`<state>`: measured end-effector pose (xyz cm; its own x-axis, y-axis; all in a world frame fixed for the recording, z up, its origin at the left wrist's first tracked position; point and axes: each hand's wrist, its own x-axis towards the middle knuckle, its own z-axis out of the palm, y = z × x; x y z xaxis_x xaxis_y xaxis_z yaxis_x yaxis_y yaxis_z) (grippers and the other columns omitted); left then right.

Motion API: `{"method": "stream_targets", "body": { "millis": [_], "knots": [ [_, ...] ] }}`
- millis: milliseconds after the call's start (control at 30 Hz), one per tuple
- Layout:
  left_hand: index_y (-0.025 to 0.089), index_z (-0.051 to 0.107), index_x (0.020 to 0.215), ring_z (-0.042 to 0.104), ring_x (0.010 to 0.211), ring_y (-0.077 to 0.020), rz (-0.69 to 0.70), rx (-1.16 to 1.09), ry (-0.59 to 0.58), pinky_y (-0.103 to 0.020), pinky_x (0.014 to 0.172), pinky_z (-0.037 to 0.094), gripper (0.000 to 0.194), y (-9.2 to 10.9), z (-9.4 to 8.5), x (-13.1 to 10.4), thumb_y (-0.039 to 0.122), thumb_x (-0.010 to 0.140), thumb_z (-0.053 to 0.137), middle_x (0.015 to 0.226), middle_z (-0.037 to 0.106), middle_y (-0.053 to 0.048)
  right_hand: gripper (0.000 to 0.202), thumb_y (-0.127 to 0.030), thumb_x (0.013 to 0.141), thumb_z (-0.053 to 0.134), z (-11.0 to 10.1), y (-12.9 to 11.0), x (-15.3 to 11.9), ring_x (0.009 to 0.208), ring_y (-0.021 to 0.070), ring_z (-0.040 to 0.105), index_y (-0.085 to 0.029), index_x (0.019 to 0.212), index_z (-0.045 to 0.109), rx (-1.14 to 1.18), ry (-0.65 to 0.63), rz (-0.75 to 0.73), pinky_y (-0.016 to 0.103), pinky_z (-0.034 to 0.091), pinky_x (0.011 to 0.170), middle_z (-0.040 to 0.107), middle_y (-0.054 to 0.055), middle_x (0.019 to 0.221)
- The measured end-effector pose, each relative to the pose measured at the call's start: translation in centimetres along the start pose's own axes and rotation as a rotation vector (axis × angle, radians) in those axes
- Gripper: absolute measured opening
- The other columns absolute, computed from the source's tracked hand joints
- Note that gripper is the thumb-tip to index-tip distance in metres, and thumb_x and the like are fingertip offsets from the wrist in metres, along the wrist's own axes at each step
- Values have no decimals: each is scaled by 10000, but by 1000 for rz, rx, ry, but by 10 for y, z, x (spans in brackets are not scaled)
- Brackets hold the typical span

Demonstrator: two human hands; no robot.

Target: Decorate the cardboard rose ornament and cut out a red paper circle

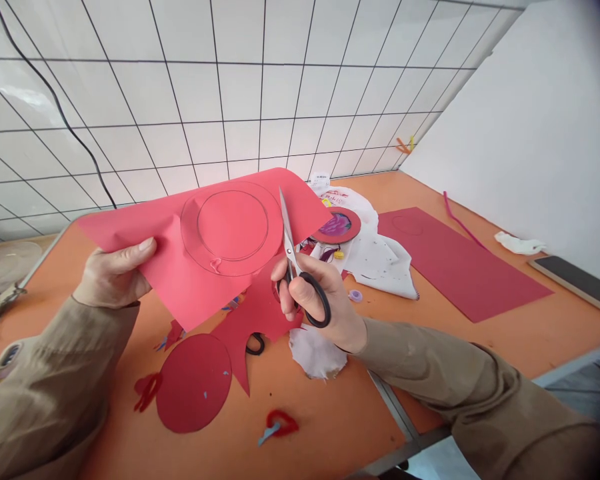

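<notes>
My left hand [117, 270] pinches the left part of a red sheet [230, 227], thumb on top, and holds it raised above the table. Two drawn rings, one inside the other, show on the sheet. My right hand [320, 293] is closed on the black handles of a pair of scissors [289, 250]. The blades point up and lie across the sheet just right of the outer ring; they look nearly closed. Below the sheet are red paper offcuts [240, 333] and a dark red disc [194, 383].
On the orange table [330, 427] lie a red fuzzy loop [281, 423], white crumpled material [317, 351], a red ring [353, 227] on white cloth [385, 260], another red sheet [460, 267] and a dark flat object [577, 283] at right. A tiled wall [240, 87] stands behind.
</notes>
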<state>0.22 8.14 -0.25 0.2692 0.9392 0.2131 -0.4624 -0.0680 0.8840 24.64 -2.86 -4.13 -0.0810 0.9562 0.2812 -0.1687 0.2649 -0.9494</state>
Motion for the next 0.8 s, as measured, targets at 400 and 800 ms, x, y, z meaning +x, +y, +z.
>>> {"method": "stream_targets", "body": {
  "millis": [400,800],
  "knots": [
    [240,684,1205,669,1094,-379,-12,25,-37,-488,886,605,544,0,-5,0,142,682,797,877,793,-53,416,-587,835,632,2,-1,0,434,82,495,-177,857,560,-11,9,3,238,447,455,534,-52,528],
    [204,678,1198,660,1118,-364,-18,8,17,-467,930,586,500,4,4,-3,113,709,735,1010,780,-86,404,-575,844,626,2,-3,-1,423,74,486,-178,850,552,-22,7,23,243,446,469,531,-58,525]
  ]
}}
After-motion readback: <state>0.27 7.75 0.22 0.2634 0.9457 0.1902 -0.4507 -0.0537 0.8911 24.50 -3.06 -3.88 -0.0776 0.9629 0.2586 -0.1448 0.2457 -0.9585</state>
